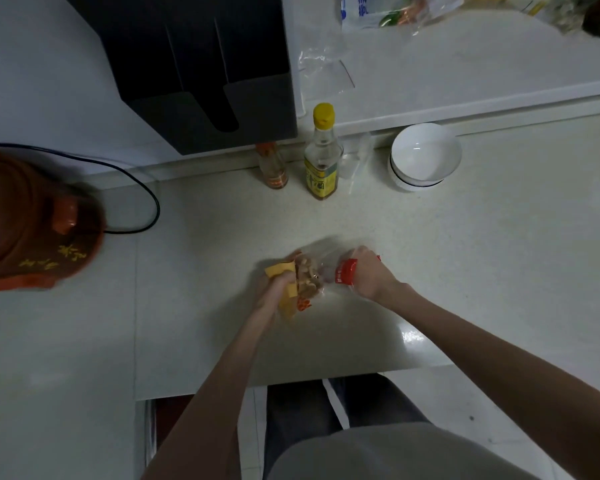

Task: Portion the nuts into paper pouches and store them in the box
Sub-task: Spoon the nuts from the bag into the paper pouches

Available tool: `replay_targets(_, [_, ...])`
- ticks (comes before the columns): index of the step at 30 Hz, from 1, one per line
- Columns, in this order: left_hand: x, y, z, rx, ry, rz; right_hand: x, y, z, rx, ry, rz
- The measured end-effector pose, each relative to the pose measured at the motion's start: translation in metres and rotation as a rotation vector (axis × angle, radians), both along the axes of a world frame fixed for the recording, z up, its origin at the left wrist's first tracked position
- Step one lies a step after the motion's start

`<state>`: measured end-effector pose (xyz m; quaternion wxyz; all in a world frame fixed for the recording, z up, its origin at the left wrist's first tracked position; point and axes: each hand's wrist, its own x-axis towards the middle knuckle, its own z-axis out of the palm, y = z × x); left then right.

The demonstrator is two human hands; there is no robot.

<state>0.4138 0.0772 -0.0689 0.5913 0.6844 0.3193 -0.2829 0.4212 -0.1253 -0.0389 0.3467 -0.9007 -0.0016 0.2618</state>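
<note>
- Our left hand (274, 289) grips a yellow paper pouch (286, 284) over the counter (465, 254).
- Our right hand (368, 275) holds the clear nut bag (314, 275) by its red end.

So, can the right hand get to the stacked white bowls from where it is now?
Probably yes, but not at once. The counter between the right hand and the stacked white bowls looks free, but the hand is gripping the red end of the clear nut bag.
</note>
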Motion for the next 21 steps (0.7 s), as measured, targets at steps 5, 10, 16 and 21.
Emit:
replay_targets(5, [0.003, 0.003, -0.005, 0.053, -0.022, -0.009, -0.013, 0.006, -0.015, 0.218, -0.068, -0.166])
replay_targets(10, [0.006, 0.006, -0.003, 0.065, -0.043, -0.049, -0.014, 0.007, -0.021, 0.356, -0.128, -0.241])
replay_targets(16, [0.008, 0.001, -0.007, 0.081, -0.063, -0.114, -0.019, 0.018, -0.039, 0.530, 0.145, -0.626])
replay_targets(21, [0.011, 0.001, -0.006, 0.101, -0.084, -0.121, -0.018, 0.028, -0.038, 0.837, 0.367, -1.047])
